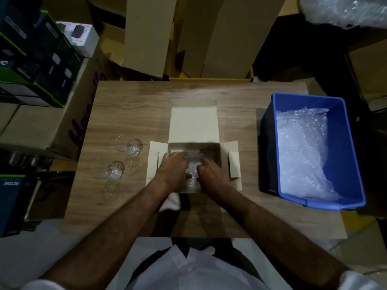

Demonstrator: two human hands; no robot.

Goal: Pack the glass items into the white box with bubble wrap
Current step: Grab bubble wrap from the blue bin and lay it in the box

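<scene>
An open white box (193,124) sits at the middle of the wooden table, lid flap up at the back and side flaps spread. Both hands are inside it on a bundle of bubble wrap (191,171). My left hand (172,166) holds the bundle from the left with curled fingers. My right hand (211,174) grips it from the right. What lies inside the wrap is hidden. Two clear glasses lie on their sides left of the box, one farther back (128,145) and one nearer (109,171).
A blue plastic bin (351,164) holding loose bubble wrap (301,151) stands at the table's right edge. Cardboard cartons (146,34) rise behind the table. Stacked dark product boxes (35,59) sit at the left. A roll of bubble wrap (345,9) shows at the top right.
</scene>
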